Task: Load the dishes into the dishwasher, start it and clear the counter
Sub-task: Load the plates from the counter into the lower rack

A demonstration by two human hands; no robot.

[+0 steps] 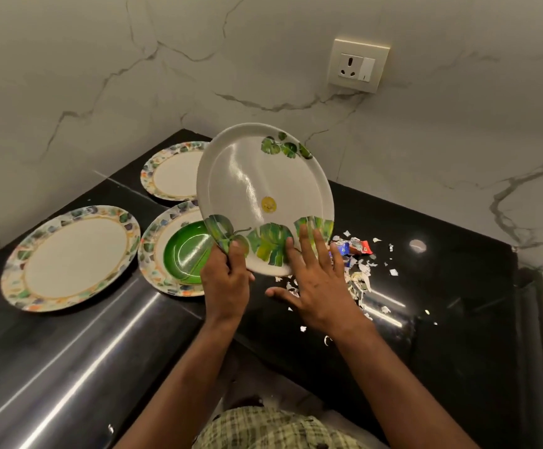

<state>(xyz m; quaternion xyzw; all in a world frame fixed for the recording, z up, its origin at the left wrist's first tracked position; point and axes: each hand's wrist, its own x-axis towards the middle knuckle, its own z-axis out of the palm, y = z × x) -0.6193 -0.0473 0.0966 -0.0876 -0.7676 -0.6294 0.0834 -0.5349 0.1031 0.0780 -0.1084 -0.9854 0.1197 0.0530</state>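
Observation:
My left hand (228, 280) grips the near rim of a white plate with green leaf prints (263, 189), which is tilted up above the black counter (425, 286). My right hand (315, 280) is spread flat, its fingertips resting on the plate's lower edge. Three plates with mottled coloured rims lie on the counter: one at the far left (69, 257), one at the back (173, 173), and one in the middle (169, 251) holding a green bowl (186, 251).
Torn paper scraps and a crumpled wrapper (354, 251) are scattered on the counter to the right of my hands. A wall socket (357, 64) sits on the marble backsplash. A shiny steel surface (69, 367) runs along the lower left.

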